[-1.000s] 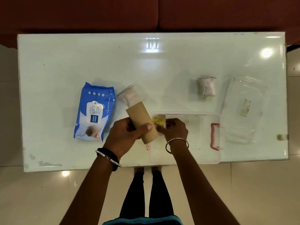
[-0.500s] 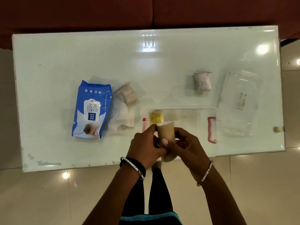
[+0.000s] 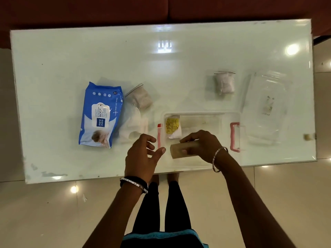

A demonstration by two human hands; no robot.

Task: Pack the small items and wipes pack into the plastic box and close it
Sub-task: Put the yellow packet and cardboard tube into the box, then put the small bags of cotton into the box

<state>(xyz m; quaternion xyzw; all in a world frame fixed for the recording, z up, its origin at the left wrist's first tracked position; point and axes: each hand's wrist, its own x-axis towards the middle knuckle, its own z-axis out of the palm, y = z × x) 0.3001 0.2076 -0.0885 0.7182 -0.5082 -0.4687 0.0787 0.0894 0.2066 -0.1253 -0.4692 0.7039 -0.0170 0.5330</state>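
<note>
Right hand [image 3: 202,145] is gripping the cardboard tube [image 3: 180,150] low over the plastic box [image 3: 227,120]; left hand [image 3: 143,154] is hovering, fingers spread. Wipes pack [image 3: 101,115] is lying well left. Risk: the tube, lying crosswise, is crowding out the pack's space.

A home living room: glossy white low table [image 3: 71,51], dark red sofa [image 3: 107,9] behind, shiny tiled floor [image 3: 44,212]
</note>
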